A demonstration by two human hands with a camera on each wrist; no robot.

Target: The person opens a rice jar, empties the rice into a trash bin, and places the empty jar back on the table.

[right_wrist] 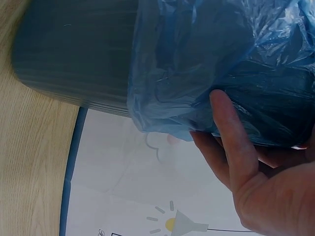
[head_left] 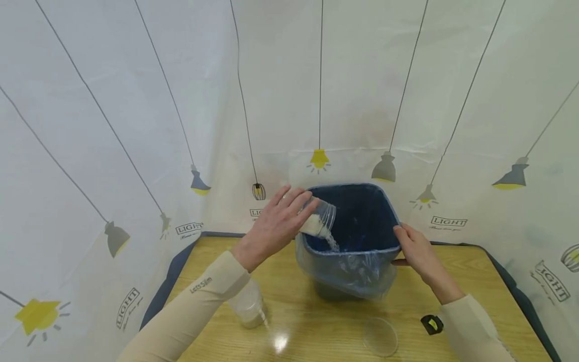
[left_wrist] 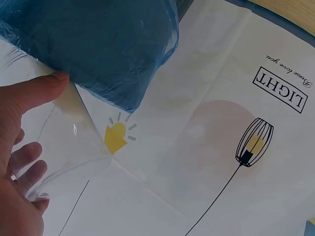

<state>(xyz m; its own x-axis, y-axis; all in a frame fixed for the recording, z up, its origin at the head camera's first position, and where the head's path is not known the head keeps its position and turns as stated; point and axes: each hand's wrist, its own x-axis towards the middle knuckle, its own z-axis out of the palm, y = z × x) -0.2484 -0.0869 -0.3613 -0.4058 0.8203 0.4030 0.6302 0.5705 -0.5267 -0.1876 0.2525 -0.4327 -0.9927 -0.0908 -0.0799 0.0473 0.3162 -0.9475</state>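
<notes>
My left hand [head_left: 276,226] grips a clear plastic jar [left_wrist: 74,130] and tips it over the left side of the bin. White grains [head_left: 332,243] spill from its mouth, and more pale content sits inside the jar. Below is a dark blue-grey waste bin [right_wrist: 74,54], lined with a thin blue plastic bag [head_left: 362,275] folded over the rim. On the bin's right side, my right hand [head_left: 418,251] holds the rim, with fingers against the bag. The right wrist view shows this hand [right_wrist: 266,182] up close at the bag-covered edge.
A second clear container [head_left: 250,307] stands on the wooden table [head_left: 307,342], partly behind my left sleeve. In front of the bin lies a clear round lid [head_left: 380,338]. Beside my right sleeve is a small black and yellow object [head_left: 431,325]. Lamp-printed sheeting [head_left: 280,100] surrounds the table.
</notes>
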